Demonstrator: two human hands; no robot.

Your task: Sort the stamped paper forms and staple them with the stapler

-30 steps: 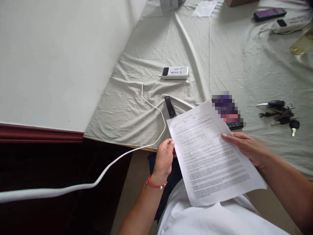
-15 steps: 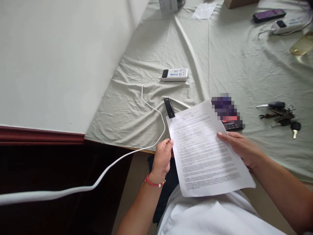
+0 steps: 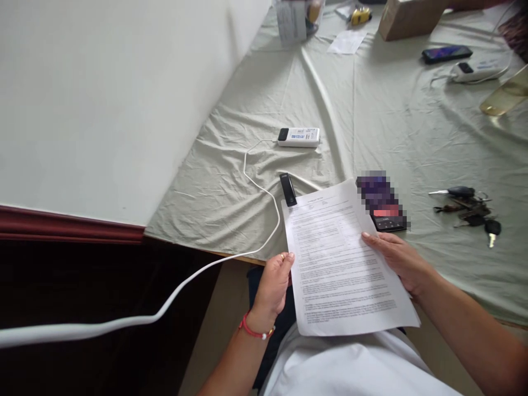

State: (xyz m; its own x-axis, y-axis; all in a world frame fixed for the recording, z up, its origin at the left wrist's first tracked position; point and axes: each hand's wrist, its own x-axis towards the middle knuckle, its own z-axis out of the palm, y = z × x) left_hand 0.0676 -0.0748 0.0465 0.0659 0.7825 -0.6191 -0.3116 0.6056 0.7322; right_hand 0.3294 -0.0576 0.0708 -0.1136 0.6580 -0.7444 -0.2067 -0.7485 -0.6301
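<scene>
Between my two hands is a small stack of printed sheets point(image 3: 338, 269), tilted over my lap and the table's edge. My left hand point(image 3: 274, 283), with a ring and a red bracelet on the wrist, pinches the left edge of the sheets. On the opposite side, my right hand point(image 3: 402, 261) grips the right edge, its thumb on top and its fingers underneath, mostly hidden. A slim black object shaped like a stapler point(image 3: 288, 189) meets the sheets' upper left corner; whether it is fastened there I cannot tell. Just beyond my right hand lies a phone with a blurred screen point(image 3: 383, 203).
A white power bank point(image 3: 298, 137) with a white cable point(image 3: 206, 269) running off left lies ahead. To the right are keys point(image 3: 472, 206), and farther back a dark phone point(image 3: 446, 53), another power bank point(image 3: 478, 70), a bottle point(image 3: 505, 96) and a cardboard box point(image 3: 410, 19).
The view has tilted up slightly, so things on the table appear lower and more shows at the back. Both hands keep hold of the sheets, which sit slightly more upright in view.
</scene>
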